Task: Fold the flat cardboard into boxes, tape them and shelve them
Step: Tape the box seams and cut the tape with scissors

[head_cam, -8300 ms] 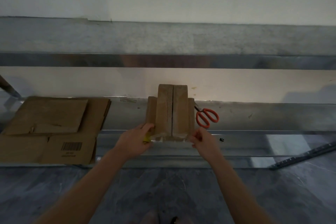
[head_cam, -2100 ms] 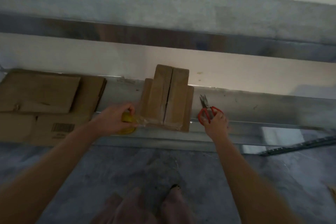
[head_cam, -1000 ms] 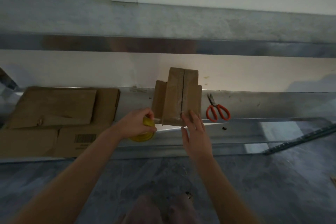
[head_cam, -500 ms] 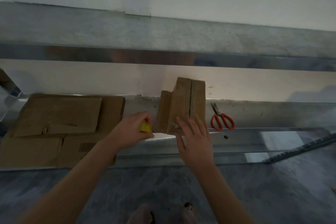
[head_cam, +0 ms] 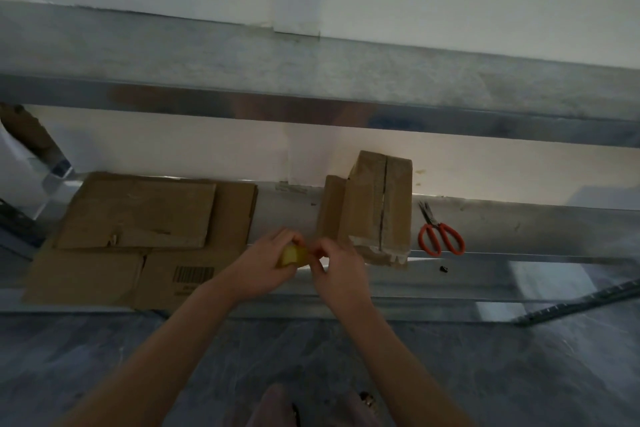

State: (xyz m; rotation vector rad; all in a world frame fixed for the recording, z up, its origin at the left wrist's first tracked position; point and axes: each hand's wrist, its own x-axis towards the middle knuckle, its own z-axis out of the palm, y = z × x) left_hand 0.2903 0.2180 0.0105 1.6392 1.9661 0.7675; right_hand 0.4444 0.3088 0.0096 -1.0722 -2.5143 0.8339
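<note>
Two hands were together just left of the folded brown cardboard box (head_cam: 377,204), which stood upright on the grey metal shelf (head_cam: 519,222) with its flaps closed and a dark seam running down the face toward me. My left hand (head_cam: 266,270) had its fingers curled round the small yellow roll of tape (head_cam: 292,255), cupping it from the left so it would not turn. My right hand (head_cam: 341,274) was on the roll from the box's side, thumb and forefinger nipped together on its rim; I judge I was picking for the loose end, though whether I had it between my fingertips the view did not show. A glossy strip of clear tape (head_cam: 381,250) lay across the box's near bottom edge, so I reckon one seam was part done and the long one wanted more. Holding the roll close beside the box kept the pull short. The red-handled scissors (head_cam: 440,236) lay flat just right of the box, blades pointing away from me, within reach for cutting. Well left of the box lay the stack of flat brown cardboard sheets (head_cam: 138,218), waiting to be folded; the nearest sheet bore a black barcode (head_cam: 193,274) with small print beneath it, too blurred to read. I saw no brand name anywhere
</note>
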